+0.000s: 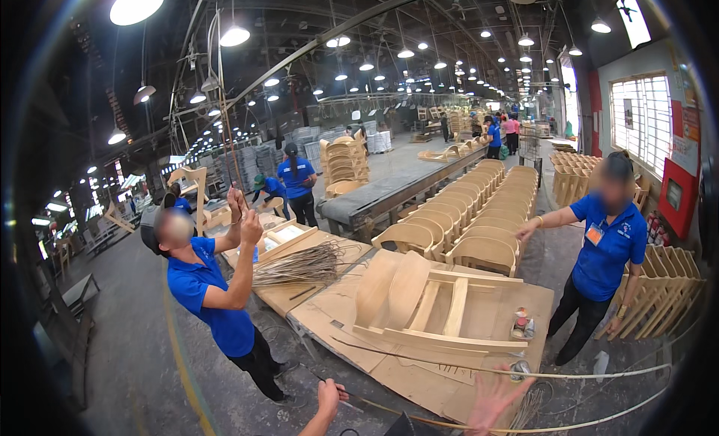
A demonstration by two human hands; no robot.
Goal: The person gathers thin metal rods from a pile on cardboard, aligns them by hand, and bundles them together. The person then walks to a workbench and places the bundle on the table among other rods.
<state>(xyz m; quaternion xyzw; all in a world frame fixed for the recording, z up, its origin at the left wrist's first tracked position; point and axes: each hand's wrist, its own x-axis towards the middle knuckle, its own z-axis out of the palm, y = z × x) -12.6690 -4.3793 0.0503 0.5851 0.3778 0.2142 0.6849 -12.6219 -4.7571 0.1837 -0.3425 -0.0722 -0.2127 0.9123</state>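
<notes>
My left hand (329, 397) is at the lower edge, its fingers curled closed around a long, thin, bendy strip (599, 419). The strip runs right, loops back near the right rim and returns across the table. To the right, my right hand (498, 400) is slightly blurred, with fingers spread beside the strip. It holds nothing that I can see. Just beyond it stands a small can (519, 370). A pale wooden frame (449, 342) with slats lies on the cardboard-covered table (322, 316), with curved wooden panels (393, 286) on it.
A bundle of thin strips (299, 264) lies on the table's far left part. One co-worker (213, 301) at left lifts a thin strand; another (610, 249) at right reaches toward the chair parts. Rows of curved wooden frames (479, 219) and a conveyor (389, 189) stand beyond.
</notes>
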